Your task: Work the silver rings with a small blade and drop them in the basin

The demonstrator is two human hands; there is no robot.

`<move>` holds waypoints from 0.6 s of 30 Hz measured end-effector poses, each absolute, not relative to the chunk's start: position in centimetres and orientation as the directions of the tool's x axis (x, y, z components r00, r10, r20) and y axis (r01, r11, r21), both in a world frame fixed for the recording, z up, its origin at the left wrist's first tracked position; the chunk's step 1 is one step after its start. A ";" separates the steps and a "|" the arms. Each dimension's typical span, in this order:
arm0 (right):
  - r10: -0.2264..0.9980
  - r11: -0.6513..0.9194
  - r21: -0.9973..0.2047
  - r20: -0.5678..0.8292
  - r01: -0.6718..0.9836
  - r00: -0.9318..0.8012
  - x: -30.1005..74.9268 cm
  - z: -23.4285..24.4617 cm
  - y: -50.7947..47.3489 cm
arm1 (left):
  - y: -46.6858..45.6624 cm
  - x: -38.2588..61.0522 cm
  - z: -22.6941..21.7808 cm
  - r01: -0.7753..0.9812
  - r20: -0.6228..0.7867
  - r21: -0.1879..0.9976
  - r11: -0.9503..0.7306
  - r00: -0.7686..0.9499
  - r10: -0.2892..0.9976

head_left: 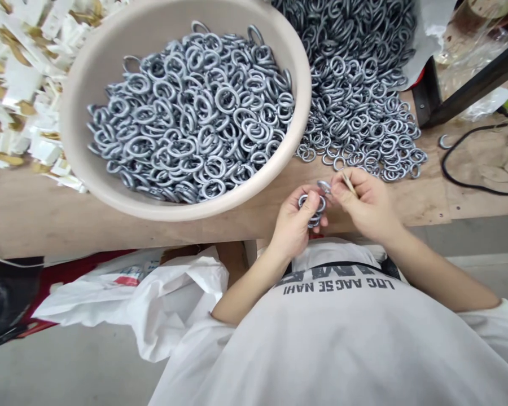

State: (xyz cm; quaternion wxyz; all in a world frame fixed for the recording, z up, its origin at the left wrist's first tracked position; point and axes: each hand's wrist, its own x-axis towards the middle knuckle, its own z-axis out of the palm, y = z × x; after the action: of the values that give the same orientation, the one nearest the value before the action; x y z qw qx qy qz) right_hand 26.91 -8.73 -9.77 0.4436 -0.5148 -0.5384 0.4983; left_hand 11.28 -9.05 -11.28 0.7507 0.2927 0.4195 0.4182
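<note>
My left hand (294,223) is closed around several grey rings (315,211), with the thumb pressed over them. Close beside it, my right hand (366,203) pinches a thin, pale tan tool (349,185), whose kind I cannot make out. Between the two hands a single grey ring (324,187) stands at the right fingertips; I cannot tell which hand carries it. Both hands are above the front edge of the wooden table, in front of a loose pile of grey rings (355,113). A beige basin (186,210) full of similar rings stands to the left.
White and gold-brown pieces (25,84) are heaped at the far left of the wooden table (254,217). To the right are a dark metal bar (478,84), a black cable (469,183) and clear plastic wrap (461,67). A white sack (169,304) hangs below the table edge.
</note>
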 end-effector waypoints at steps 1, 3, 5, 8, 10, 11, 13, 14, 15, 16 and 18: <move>0.996 -0.072 -0.997 -0.072 0.005 -0.053 26.5 -9.9 -9.7 | -9.2 11.8 -11.3 -0.381 -0.376 0.790 0.481 0.319 0.870; 0.994 -0.104 -0.988 -0.105 -0.111 0.002 25.8 -10.4 -11.2 | -9.4 12.7 -11.4 -0.377 -0.357 0.788 0.487 0.364 0.860; 0.993 -0.102 -0.985 -0.109 -0.142 0.041 25.9 -10.9 -11.8 | -9.5 13.2 -11.6 -0.366 -0.339 0.792 0.488 0.401 0.851; 0.996 -0.084 -0.990 -0.080 -0.109 -0.043 27.2 -10.9 -11.1 | -9.5 13.0 -11.8 -0.335 -0.305 0.812 0.478 0.453 0.837; 0.992 -0.040 -0.999 -0.036 -0.030 -0.122 28.6 -10.4 -10.1 | -9.4 12.7 -11.8 -0.312 -0.294 0.815 0.487 0.502 0.813; 0.990 0.007 -0.999 0.002 0.037 -0.138 29.3 -10.1 -9.6 | -9.3 12.5 -11.8 -0.301 -0.298 0.812 0.500 0.524 0.798; 0.984 0.131 -0.965 0.099 0.226 -0.147 30.4 -9.4 -9.1 | -9.2 12.2 -11.5 -0.285 -0.319 0.797 0.532 0.549 0.773; 0.975 0.197 -0.925 0.149 0.324 -0.166 30.8 -9.1 -9.1 | -9.2 12.1 -11.3 -0.282 -0.332 0.789 0.545 0.551 0.765; 0.960 0.260 -0.874 0.190 0.410 -0.203 31.0 -8.9 -9.2 | -9.1 12.0 -11.2 -0.284 -0.342 0.781 0.556 0.550 0.761; 0.943 0.316 -0.820 0.215 0.478 -0.254 31.2 -8.8 -9.4 | -9.1 11.9 -11.1 -0.287 -0.353 0.773 0.566 0.546 0.760; 0.908 0.401 -0.726 0.232 0.559 -0.350 31.3 -8.7 -10.1 | -8.9 11.8 -11.1 -0.290 -0.372 0.760 0.582 0.540 0.755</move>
State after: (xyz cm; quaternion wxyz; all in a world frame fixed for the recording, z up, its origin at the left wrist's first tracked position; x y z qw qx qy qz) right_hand 31.27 -10.08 -8.70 0.3175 -0.4734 -0.7744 0.2745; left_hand 11.78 -8.93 -11.08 0.8149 0.3258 0.3564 0.3207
